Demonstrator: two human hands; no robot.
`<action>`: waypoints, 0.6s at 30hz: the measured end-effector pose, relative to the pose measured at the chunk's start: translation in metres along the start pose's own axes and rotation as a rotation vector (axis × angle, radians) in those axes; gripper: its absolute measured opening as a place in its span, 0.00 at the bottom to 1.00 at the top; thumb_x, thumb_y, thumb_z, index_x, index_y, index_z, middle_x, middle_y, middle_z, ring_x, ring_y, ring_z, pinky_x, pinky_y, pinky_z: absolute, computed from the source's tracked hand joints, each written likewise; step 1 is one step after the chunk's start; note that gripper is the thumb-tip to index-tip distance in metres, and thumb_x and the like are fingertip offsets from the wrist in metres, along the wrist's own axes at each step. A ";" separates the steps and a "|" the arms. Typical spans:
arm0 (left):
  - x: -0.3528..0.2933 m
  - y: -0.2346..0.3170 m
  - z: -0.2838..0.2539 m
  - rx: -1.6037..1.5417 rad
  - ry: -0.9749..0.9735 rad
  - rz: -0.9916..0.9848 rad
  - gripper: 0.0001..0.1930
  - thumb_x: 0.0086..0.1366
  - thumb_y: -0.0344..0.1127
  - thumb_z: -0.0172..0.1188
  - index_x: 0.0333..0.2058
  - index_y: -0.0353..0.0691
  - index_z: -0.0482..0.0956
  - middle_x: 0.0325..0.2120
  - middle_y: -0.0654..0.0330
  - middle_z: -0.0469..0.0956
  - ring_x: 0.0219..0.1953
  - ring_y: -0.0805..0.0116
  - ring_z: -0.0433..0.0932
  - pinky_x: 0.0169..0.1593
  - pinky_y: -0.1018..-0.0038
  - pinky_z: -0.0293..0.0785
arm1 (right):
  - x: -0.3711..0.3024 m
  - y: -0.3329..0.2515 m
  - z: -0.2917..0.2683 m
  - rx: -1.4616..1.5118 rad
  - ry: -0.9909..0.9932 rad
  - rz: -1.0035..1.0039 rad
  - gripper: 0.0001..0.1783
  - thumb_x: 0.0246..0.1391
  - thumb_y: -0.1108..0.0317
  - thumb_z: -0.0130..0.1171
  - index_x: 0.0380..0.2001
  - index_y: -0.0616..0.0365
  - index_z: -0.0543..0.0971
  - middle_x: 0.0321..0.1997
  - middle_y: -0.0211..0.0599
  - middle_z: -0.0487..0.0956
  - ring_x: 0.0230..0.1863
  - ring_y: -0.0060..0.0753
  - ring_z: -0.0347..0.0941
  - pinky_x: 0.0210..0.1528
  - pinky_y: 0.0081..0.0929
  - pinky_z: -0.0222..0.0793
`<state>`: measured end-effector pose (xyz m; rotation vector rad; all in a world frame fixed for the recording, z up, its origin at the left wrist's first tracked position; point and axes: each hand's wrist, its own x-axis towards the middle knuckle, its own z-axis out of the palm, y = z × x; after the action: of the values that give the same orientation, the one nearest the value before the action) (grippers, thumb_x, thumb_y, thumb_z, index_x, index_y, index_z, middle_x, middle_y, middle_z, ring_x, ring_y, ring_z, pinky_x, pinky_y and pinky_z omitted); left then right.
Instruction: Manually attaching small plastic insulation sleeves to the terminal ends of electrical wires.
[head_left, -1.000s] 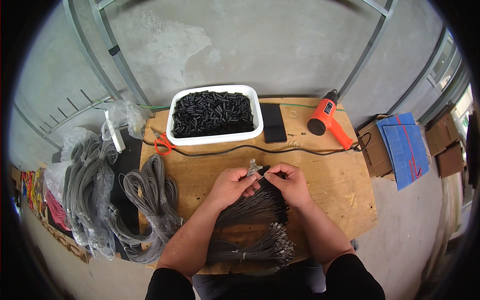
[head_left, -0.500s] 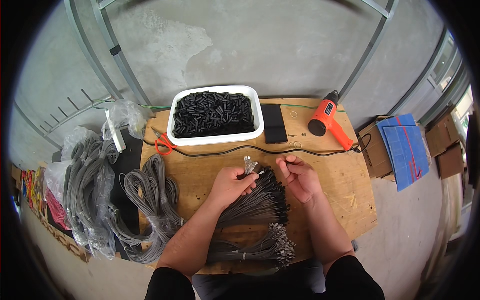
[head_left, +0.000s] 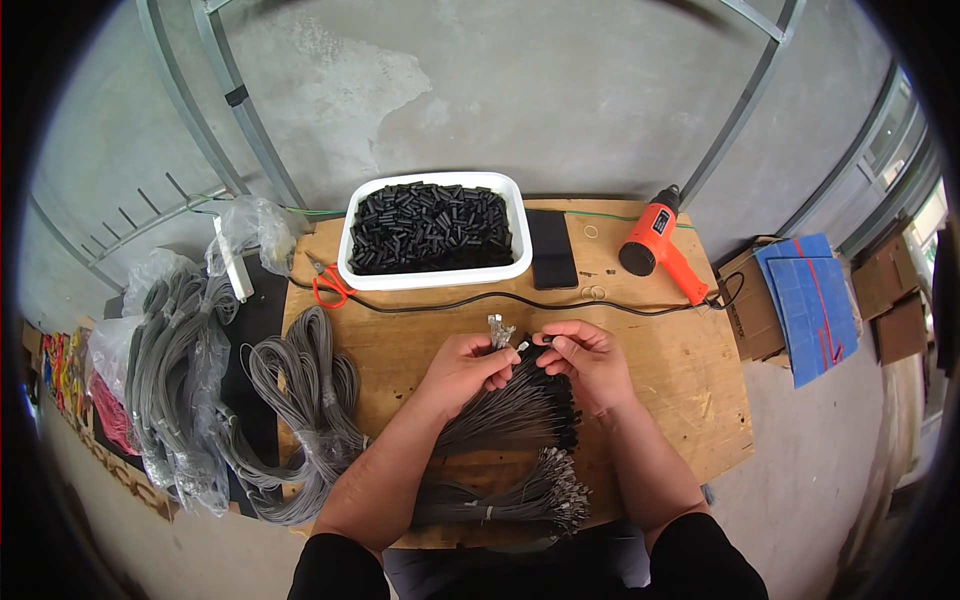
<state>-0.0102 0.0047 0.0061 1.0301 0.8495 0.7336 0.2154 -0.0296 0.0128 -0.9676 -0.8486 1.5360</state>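
My left hand (head_left: 462,370) is closed around grey cables whose silver connectors (head_left: 500,328) poke up above the fingers. One white connector (head_left: 523,346) sticks out at its fingertips, toward my other hand. Between thumb and forefinger, my right hand (head_left: 592,366) pinches a short black sleeve (head_left: 545,341) close to that connector. Whether the two touch is too small to tell. Under and between the hands lies a fanned bundle of grey cables (head_left: 500,412) with black ends. Nearer me, a tied bundle (head_left: 480,502) ends in bare silver connectors.
Black sleeves fill a white tub (head_left: 435,281) at the back. Beside it lie a dark phone (head_left: 553,250), an orange heat gun (head_left: 655,245) and red-handled cutters (head_left: 332,287). A black cord (head_left: 460,300) crosses the table. Coiled grey cables (head_left: 300,370) are heaped at the left.
My right hand has moved left toward the left hand, bringing the black sleeve up to the white connector. My left hand stays almost where it was.
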 end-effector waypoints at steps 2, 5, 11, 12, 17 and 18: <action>0.000 -0.001 -0.001 -0.021 -0.019 0.011 0.09 0.70 0.34 0.63 0.38 0.33 0.83 0.27 0.62 0.80 0.28 0.76 0.76 0.34 0.79 0.72 | -0.001 -0.002 0.004 -0.012 -0.008 -0.002 0.09 0.67 0.75 0.57 0.48 0.63 0.79 0.43 0.42 0.85 0.40 0.30 0.84 0.41 0.23 0.80; 0.002 -0.002 -0.001 -0.017 -0.028 0.016 0.09 0.70 0.34 0.63 0.38 0.33 0.83 0.27 0.62 0.80 0.29 0.76 0.76 0.35 0.79 0.73 | -0.003 -0.002 0.006 -0.073 -0.026 -0.009 0.09 0.67 0.74 0.57 0.48 0.63 0.78 0.43 0.42 0.85 0.41 0.31 0.84 0.43 0.24 0.81; 0.000 -0.001 0.001 0.016 -0.017 0.013 0.09 0.70 0.34 0.63 0.39 0.32 0.83 0.28 0.61 0.80 0.30 0.76 0.77 0.36 0.79 0.74 | -0.002 0.005 0.005 -0.126 -0.011 -0.043 0.09 0.66 0.74 0.58 0.47 0.63 0.78 0.43 0.43 0.85 0.41 0.31 0.84 0.43 0.26 0.81; 0.000 -0.001 0.001 0.019 -0.019 0.018 0.09 0.70 0.34 0.63 0.39 0.32 0.83 0.28 0.61 0.80 0.30 0.76 0.77 0.36 0.79 0.74 | -0.002 0.006 0.005 -0.127 -0.019 -0.042 0.09 0.66 0.74 0.59 0.47 0.63 0.78 0.43 0.43 0.85 0.40 0.31 0.84 0.43 0.26 0.81; 0.000 -0.001 0.000 0.015 -0.042 0.024 0.09 0.70 0.34 0.63 0.38 0.32 0.83 0.28 0.62 0.80 0.29 0.77 0.76 0.35 0.79 0.73 | -0.002 0.006 0.003 -0.137 -0.029 -0.047 0.08 0.65 0.74 0.60 0.46 0.63 0.80 0.41 0.42 0.85 0.40 0.30 0.83 0.43 0.26 0.81; 0.000 -0.001 0.000 0.034 -0.051 0.018 0.09 0.70 0.34 0.63 0.38 0.33 0.83 0.27 0.63 0.80 0.29 0.77 0.76 0.35 0.79 0.73 | -0.002 0.006 0.003 -0.132 -0.026 -0.050 0.07 0.65 0.74 0.60 0.45 0.63 0.80 0.41 0.42 0.85 0.39 0.29 0.83 0.42 0.25 0.81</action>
<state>-0.0100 0.0044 0.0047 1.0841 0.8120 0.7072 0.2103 -0.0324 0.0087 -1.0157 -0.9952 1.4668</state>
